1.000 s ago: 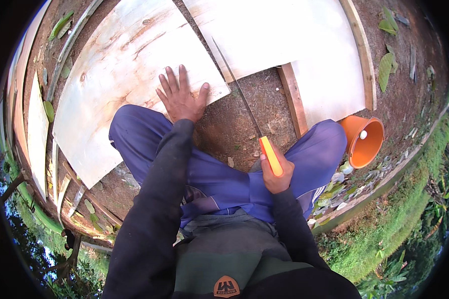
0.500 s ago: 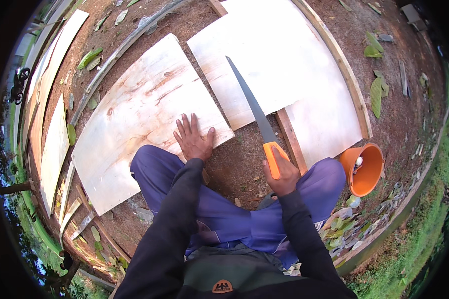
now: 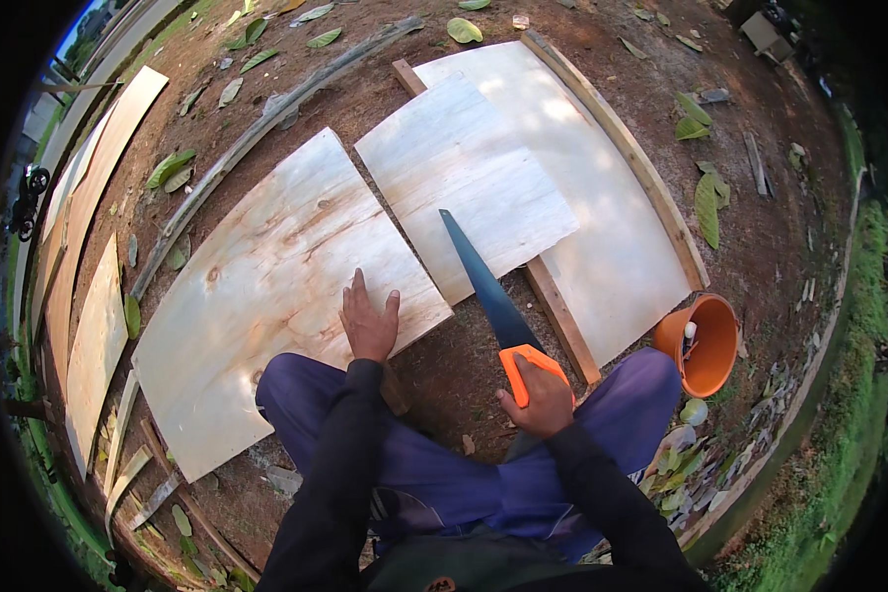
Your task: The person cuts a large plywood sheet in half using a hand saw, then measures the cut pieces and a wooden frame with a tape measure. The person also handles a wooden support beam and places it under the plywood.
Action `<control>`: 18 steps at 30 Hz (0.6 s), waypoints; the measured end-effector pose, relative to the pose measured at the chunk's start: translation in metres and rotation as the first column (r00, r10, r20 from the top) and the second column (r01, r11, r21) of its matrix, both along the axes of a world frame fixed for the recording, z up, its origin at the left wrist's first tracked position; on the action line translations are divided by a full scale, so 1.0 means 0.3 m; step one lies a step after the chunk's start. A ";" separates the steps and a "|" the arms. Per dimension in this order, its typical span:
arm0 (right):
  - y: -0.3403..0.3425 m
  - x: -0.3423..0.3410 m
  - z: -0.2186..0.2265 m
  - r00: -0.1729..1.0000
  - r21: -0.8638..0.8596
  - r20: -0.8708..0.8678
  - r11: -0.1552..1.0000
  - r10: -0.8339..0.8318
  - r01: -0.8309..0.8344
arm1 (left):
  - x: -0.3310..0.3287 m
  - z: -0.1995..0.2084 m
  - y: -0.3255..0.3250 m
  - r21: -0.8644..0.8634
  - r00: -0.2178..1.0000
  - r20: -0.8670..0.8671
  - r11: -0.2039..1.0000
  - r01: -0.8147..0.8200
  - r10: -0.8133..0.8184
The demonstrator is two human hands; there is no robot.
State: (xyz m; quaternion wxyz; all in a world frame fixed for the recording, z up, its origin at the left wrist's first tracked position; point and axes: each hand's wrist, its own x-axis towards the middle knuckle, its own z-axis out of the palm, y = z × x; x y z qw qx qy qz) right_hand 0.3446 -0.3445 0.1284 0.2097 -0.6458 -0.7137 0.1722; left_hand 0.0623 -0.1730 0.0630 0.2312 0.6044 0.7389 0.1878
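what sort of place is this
Probably an outdoor yard used as a makeshift carpentry spot: plywood sheets are laid out over bare soil, and grass grows along the right side.

An orange-handled saw [image 3: 488, 291] is held by the right hand [image 3: 541, 397]. A wooden board [image 3: 266, 266] is touched by the flat left hand [image 3: 370, 324]. A smaller board [image 3: 464, 168] is partly covered by the saw's tip. An orange bucket [image 3: 717, 360] is seen near the right knee [image 3: 644, 380].
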 end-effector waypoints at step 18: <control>0.366 0.176 -0.172 0.992 -0.258 0.113 0.963 -0.046 0.074 | -0.343 0.358 -0.088 -0.169 0.988 0.146 0.982 0.084 -0.059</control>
